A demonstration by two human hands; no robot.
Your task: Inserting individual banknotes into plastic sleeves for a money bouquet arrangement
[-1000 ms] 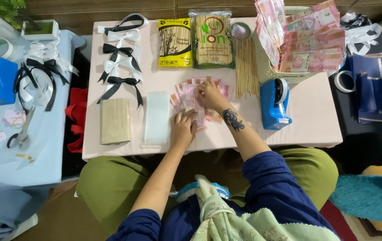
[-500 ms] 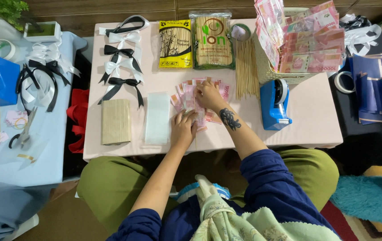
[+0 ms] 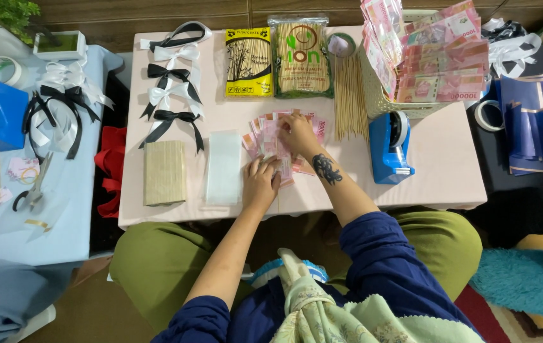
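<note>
Both my hands rest on the fanned pink notes (image 3: 278, 143): left hand (image 3: 260, 184) flat, pinning the near edge, right hand (image 3: 298, 133) with fingers together on the far notes. Since a second ago nothing has shifted, so the fan stays mid-table, clear sleeves (image 3: 223, 166) left, blue tape dispenser (image 3: 389, 147) right.

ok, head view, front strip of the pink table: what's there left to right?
Tan stack of sheets → clear film stack → left hand → right hand, both on the pink banknotes → blue tape dispenser.
</note>
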